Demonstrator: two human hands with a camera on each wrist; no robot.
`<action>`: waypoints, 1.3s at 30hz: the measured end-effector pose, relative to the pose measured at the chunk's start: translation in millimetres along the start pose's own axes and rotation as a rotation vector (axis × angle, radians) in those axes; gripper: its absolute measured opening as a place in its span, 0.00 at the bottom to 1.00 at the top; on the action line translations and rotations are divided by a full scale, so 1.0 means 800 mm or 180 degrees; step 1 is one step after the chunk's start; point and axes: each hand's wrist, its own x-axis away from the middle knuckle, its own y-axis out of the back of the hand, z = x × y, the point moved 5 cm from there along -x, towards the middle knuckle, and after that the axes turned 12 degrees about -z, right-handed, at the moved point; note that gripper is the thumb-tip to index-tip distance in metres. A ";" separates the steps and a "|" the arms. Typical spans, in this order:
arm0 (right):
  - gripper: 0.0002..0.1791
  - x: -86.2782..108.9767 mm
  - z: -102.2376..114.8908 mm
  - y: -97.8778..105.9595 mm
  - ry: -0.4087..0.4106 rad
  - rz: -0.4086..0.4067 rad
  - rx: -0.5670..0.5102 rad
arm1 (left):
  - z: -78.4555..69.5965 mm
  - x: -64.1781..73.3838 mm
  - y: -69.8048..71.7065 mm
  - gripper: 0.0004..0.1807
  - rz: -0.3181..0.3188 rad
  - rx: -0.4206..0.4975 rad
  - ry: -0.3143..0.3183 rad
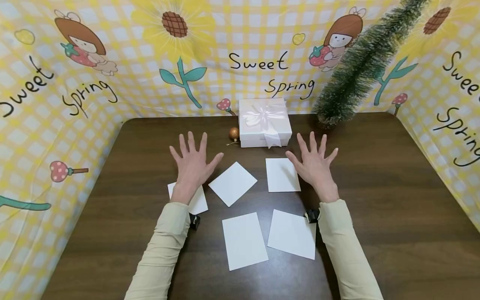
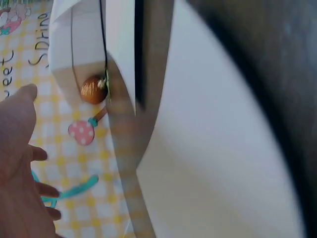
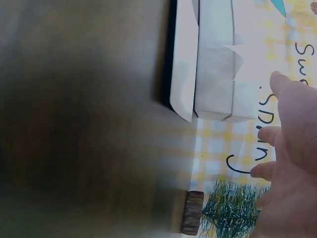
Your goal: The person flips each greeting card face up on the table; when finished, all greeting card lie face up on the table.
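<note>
Both hands are spread wide with nothing in them, palms toward the table. In the head view my left hand (image 1: 192, 164) reaches over the left paper square (image 1: 198, 201) and partly hides it. Right of that hand lies a tilted white square (image 1: 232, 184). My right hand (image 1: 316, 164) is beside the upper right square (image 1: 282, 176), its thumb overlapping the edge. Nearer to me are two larger white sheets, one in the middle (image 1: 245, 241) and one by the right wrist (image 1: 292, 234). The wrist views show the left hand (image 2: 17, 158) and right hand (image 3: 294, 158) with fingers extended.
A white gift box (image 1: 264, 125) with a ribbon bow stands at the back of the brown table (image 1: 375, 187). Left of it is a small orange-gold ball ornament (image 1: 234, 133). A small bristly green tree (image 1: 360, 71) stands back right. Patterned yellow cloth (image 1: 142, 75) hangs around the table.
</note>
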 end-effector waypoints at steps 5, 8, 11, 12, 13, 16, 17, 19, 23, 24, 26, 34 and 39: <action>0.42 -0.002 0.011 0.018 0.0067 -0.0032 -0.0095 | -0.035 0.005 -0.005 0.41 0.0144 0.0059 -0.0364; 0.41 -0.003 0.024 0.038 0.0273 -0.0094 -0.0152 | -0.077 0.009 -0.009 0.34 0.0369 0.0122 -0.0819; 0.41 0.002 0.037 0.047 0.0637 0.0042 -0.0004 | -0.119 0.014 -0.019 0.27 0.0648 0.0098 -0.1337; 0.41 0.004 0.040 0.046 0.0769 0.0143 0.0084 | -0.131 0.015 -0.024 0.26 0.0732 0.0048 -0.1475; 0.42 0.007 0.042 0.043 0.0903 0.0253 0.0175 | -0.141 0.016 -0.029 0.25 0.0802 -0.0037 -0.1603; 0.44 0.017 0.045 0.029 0.1208 0.0614 0.0406 | -0.160 0.014 -0.044 0.26 0.1023 -0.0324 -0.1752; 0.45 0.021 0.044 0.024 0.1277 0.0720 0.0453 | -0.163 0.013 -0.048 0.27 0.1115 -0.0411 -0.1747; 0.45 0.027 0.043 0.016 0.1379 0.0864 0.0508 | -0.167 0.011 -0.058 0.29 0.1306 -0.0556 -0.1711; 0.45 0.035 0.039 0.006 0.1522 0.0979 0.0615 | -0.168 0.008 -0.071 0.28 0.1552 -0.0628 -0.1640; 0.45 0.036 0.039 0.005 0.1546 0.0996 0.0651 | -0.168 0.008 -0.073 0.27 0.1583 -0.0628 -0.1638; 0.46 0.038 0.036 0.002 0.1564 0.1052 0.0724 | -0.169 0.008 -0.076 0.25 0.1630 -0.0580 -0.1621; 0.39 0.042 0.029 -0.002 0.1642 0.1199 0.0853 | -0.176 0.007 -0.075 0.24 0.1667 -0.0372 -0.1559; 0.19 0.048 0.027 0.007 0.2075 0.0946 0.0617 | -0.179 0.006 -0.076 0.27 0.1729 -0.0352 -0.1575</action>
